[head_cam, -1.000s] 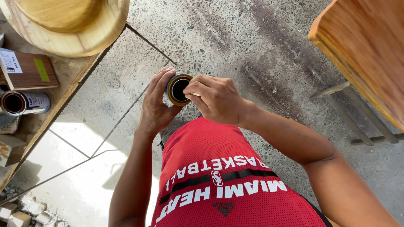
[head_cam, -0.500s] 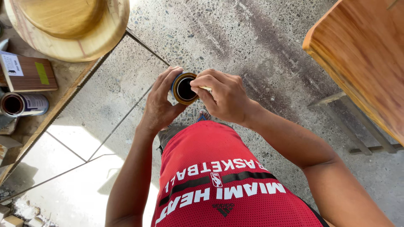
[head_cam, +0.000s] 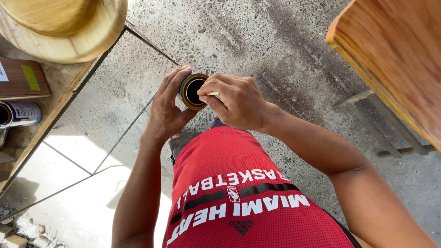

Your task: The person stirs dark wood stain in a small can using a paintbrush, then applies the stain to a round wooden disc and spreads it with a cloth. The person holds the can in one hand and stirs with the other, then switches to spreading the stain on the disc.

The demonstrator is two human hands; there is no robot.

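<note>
A small round tin (head_cam: 193, 90) with a gold rim and a dark inside is held over the speckled concrete floor (head_cam: 257, 41), above my knee in red shorts (head_cam: 229, 183). My left hand (head_cam: 167, 110) wraps around the tin's side from the left. My right hand (head_cam: 234, 102) is closed at the tin's right rim, its fingertips pinching something small and pale against the opening. What that pale thing is cannot be made out.
A big round wooden bowl (head_cam: 64, 27) rests on a workbench (head_cam: 55, 115) at the upper left, with a flat wooden board (head_cam: 23, 82) and an open can (head_cam: 20, 114) beside it. A varnished wooden piece (head_cam: 395, 64) on metal legs stands at the right.
Both hands and the tin have drifted slightly to the right and up in view; the grip on the tin looks the same.
</note>
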